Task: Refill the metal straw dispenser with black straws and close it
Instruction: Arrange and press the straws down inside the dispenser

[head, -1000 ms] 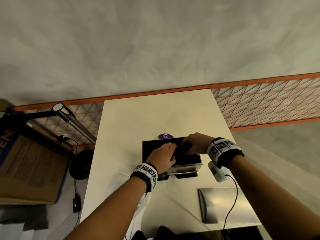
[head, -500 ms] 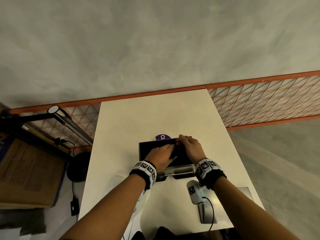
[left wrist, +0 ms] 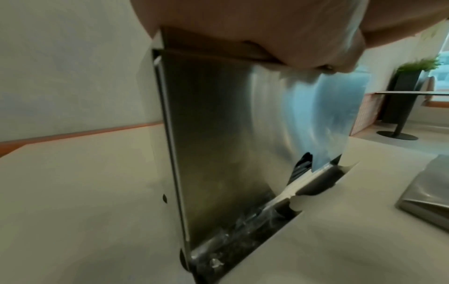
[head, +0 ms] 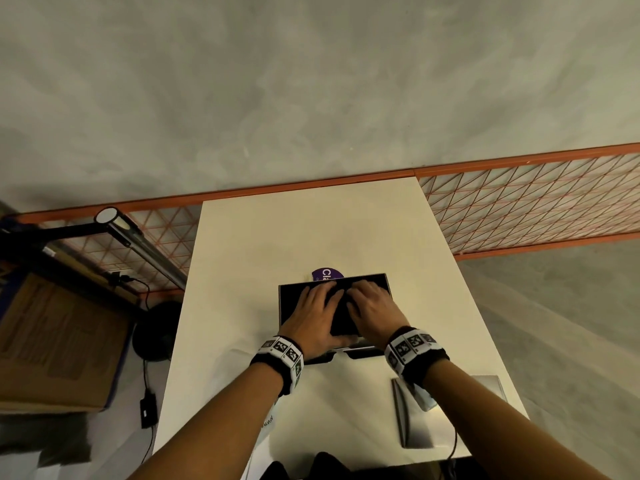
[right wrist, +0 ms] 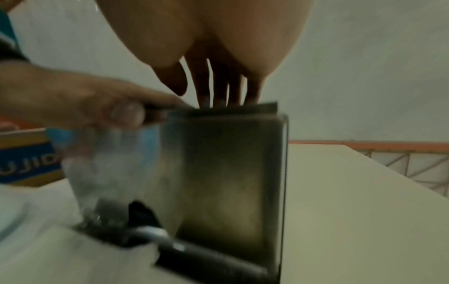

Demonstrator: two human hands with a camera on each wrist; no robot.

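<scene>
The open metal straw dispenser [head: 360, 348] stands in the middle of the white table [head: 311, 230], filled with black straws [head: 341, 322]. My left hand [head: 317, 318] lies flat over the straws on the left side, thumb at the front rim. My right hand [head: 372, 311] rests beside it, straight fingers [right wrist: 218, 86] pointing down into the open top. The left wrist view shows the dispenser's steel front [left wrist: 218, 134] with wrapped black straws [left wrist: 243, 230] in the bottom tray. The loose metal lid [head: 412, 427] lies flat near the table's front right.
A purple round sticker [head: 325, 273] lies just behind the dispenser. An orange mesh rail [head: 519, 209] runs along the table's far side. To the left, off the table, are a cardboard box [head: 52, 341] and a lamp arm [head: 138, 240].
My right hand has come from the dispenser's right end onto its open top, beside my left hand. Both hands have flattened over the straws.
</scene>
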